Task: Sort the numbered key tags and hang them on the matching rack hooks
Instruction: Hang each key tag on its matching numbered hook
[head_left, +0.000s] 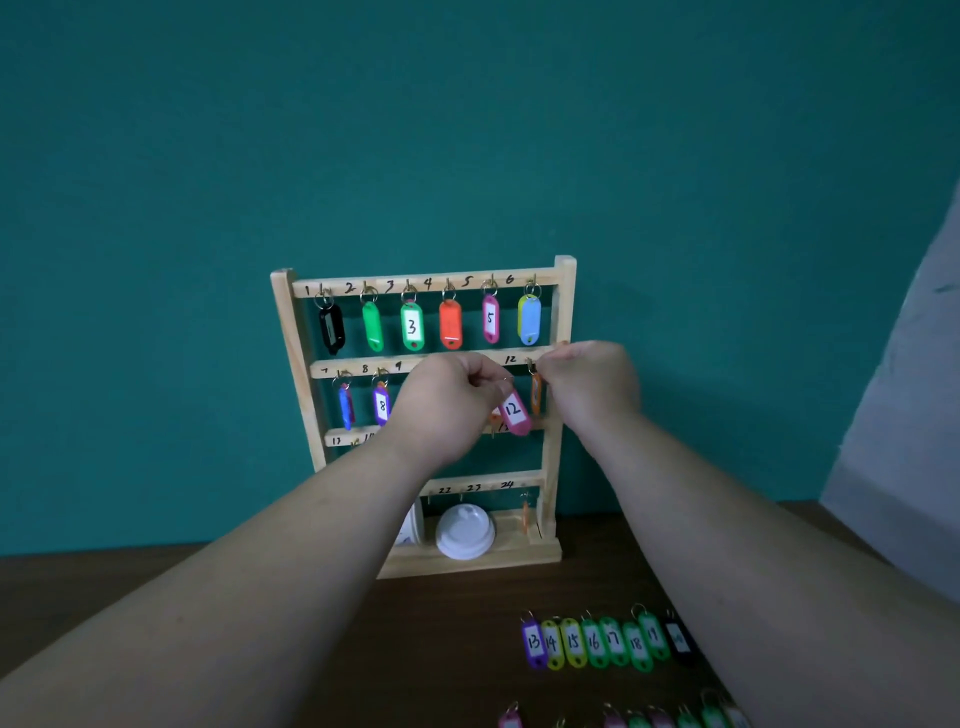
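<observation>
The left hand (452, 400) pinched the pink plastic tag numbered 12 (514, 413) by its ring, slanting just left of the wooden rack's (563, 291) hook 12 (530, 365). The right hand's (592, 384) grip was unclear.

We had dim, even light over the scene and could not tell its source; shadows were soft and faint. The wide lens stretched our forearms (234, 587) at the near edge and tilted the posts of the rack (564, 312). The nearest tags (661, 721) looked blurred, colours murky.
</observation>
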